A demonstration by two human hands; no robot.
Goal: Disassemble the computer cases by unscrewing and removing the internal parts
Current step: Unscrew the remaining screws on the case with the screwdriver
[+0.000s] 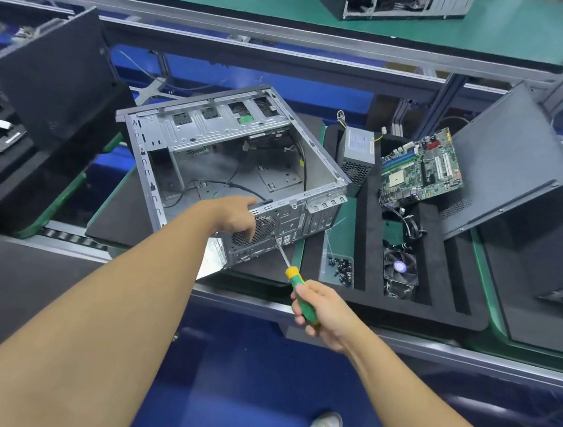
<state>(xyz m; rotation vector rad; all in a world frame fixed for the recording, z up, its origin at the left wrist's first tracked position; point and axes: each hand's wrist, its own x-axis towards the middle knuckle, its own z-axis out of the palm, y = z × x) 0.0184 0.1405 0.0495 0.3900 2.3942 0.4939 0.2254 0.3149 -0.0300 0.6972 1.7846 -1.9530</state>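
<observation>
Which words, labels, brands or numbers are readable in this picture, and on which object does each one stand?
Nothing is readable.
Grey metal power supply box: white label, too small to read.
Green motherboard: printed markings, too small.
Black cooling fan: round hub sticker, blurred.
Green-and-yellow screwdriver in the right hand: no text visible.

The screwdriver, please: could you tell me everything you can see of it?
The screwdriver has a green, plastic-looking handle with a yellow collar and a thin silvery metal shaft. It slants up and to the left. The right hand grips the handle's lower part. The tip meets the rear panel of the open computer case, just right of the round fan grille, near the fingers of the left hand. Whether it sits in a screw cannot be told.
</observation>
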